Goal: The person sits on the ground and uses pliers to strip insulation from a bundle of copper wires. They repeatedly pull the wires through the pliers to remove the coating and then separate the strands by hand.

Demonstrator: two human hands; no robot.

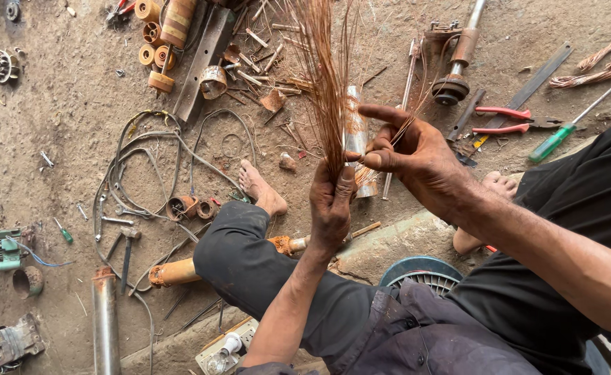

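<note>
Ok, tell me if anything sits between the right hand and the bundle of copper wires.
Nothing visible does. The left hand grips the copper wire bundle at its base, and the right hand is already at it, its fingers pinching a few loose strands beside the bundle, with no tool or part between them.

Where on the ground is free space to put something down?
Bare ground lies upper left, between the round metal part and the cable loops. Around the spools, near the pliers and the copper wire bundle, it is crowded.
</note>
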